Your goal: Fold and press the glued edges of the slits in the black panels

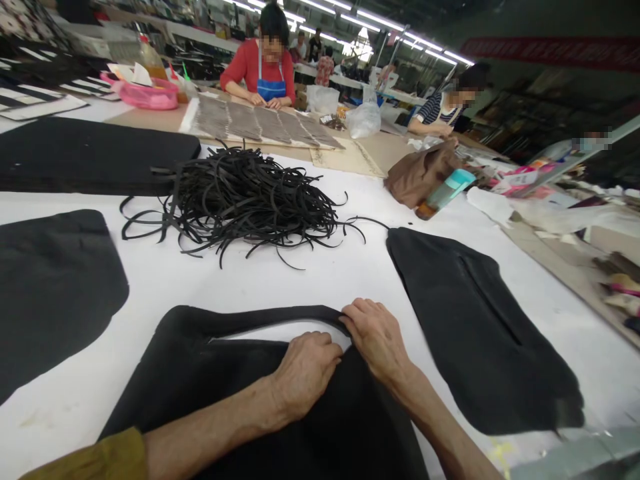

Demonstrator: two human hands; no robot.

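In front of me lies a black sheet panel (pixel 225 373) with a long slit near its far edge; the slit gapes and shows the white table. My left hand (pixel 307 367) is closed on the panel's near side of the slit, close to its right end. Fingers of my right hand (pixel 375 333) are wrapped round the strip of the panel at the slit's right corner. What lies under my fingertips is hidden. Another black panel (pixel 480 327) with a closed slit lies to the right.
Beyond my hands is a heap of thin black strips (pixel 255 197). Black panels (pixel 55 287) lie at left, with a thick stack (pixel 95 157) behind. A brown bag (pixel 420 173) and a teal-capped bottle (pixel 445 193) stand at far right. Two co-workers (pixel 270 67) work across the table.
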